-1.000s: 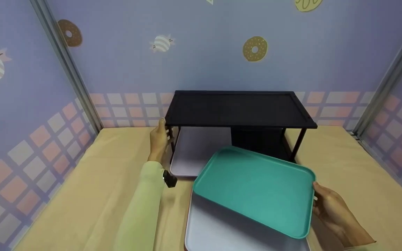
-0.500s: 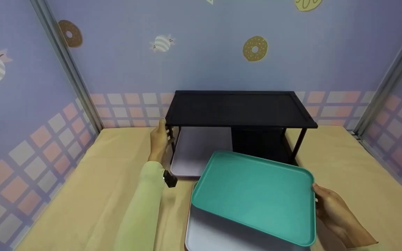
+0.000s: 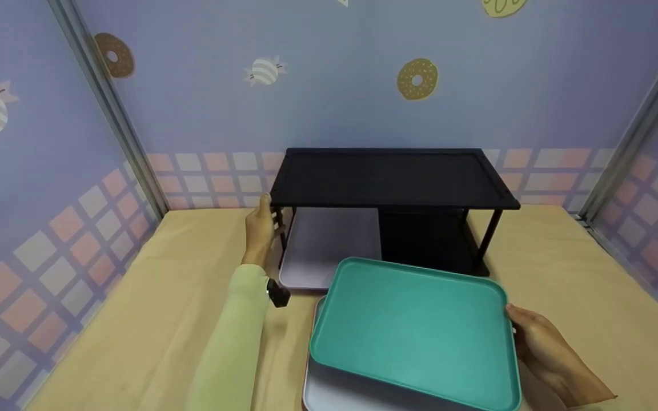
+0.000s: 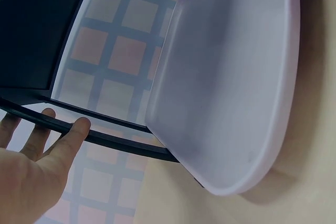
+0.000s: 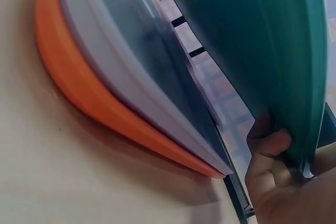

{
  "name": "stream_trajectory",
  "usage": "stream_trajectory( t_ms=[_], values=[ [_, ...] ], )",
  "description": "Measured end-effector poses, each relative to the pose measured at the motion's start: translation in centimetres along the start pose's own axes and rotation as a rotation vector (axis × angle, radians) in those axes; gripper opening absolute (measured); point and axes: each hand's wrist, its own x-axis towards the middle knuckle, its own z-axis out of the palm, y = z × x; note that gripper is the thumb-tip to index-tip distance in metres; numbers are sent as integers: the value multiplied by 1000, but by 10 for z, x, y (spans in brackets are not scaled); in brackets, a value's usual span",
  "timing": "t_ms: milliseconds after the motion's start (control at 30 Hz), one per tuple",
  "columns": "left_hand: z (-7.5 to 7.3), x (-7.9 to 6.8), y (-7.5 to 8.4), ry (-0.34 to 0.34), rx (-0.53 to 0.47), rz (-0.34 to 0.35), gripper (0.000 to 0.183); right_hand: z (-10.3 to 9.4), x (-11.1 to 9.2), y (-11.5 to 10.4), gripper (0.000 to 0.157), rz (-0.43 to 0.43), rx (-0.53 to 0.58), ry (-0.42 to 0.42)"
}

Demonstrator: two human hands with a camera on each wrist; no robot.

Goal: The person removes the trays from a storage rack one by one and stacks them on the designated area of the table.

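A teal tray (image 3: 414,331) is tilted over a stack of trays, and my right hand (image 3: 549,354) grips it by its right edge. Seen from the right wrist, fingers (image 5: 275,142) curl at its underside. The stack has a pale tray (image 3: 352,394) above an orange tray (image 5: 79,82). My left hand (image 3: 259,231) holds the front left corner of a black two-tier rack (image 3: 392,177), fingers around its leg. On the rack's lower tier, a lavender tray (image 3: 332,245) fills the left side and juts out at the front.
Beige cloth (image 3: 192,319) covers the table beneath everything. A patterned wall (image 3: 340,85) rises behind the rack, with metal frame posts (image 3: 109,108) at the corners. The dark right part of the lower tier (image 3: 426,242) is visible beside the lavender tray.
My right hand has drawn the teal tray back from the rack toward me and turned it a little. My left hand stays at the rack's corner.
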Motion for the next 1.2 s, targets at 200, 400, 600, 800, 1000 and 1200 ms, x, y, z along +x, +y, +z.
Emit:
stream_trajectory(
  t_ms=[200,400,600,800,1000,1200],
  values=[
    [1,-1,0,1,-6,-6,60,1,2,2,53,1,-2,-25],
    [2,0,-1,14,-2,-7,60,2,5,5,47,7,-29,-47],
    [1,0,-1,13,24,22,62,3,8,6,43,14,-40,-60],
    [1,-3,-1,5,48,41,62,4,8,6,43,39,-43,-61],
    [1,-2,-1,3,32,33,61,6,10,7,41,48,-48,-58],
    [0,0,0,1,8,21,60,7,10,5,44,32,-88,-83]
  ],
)
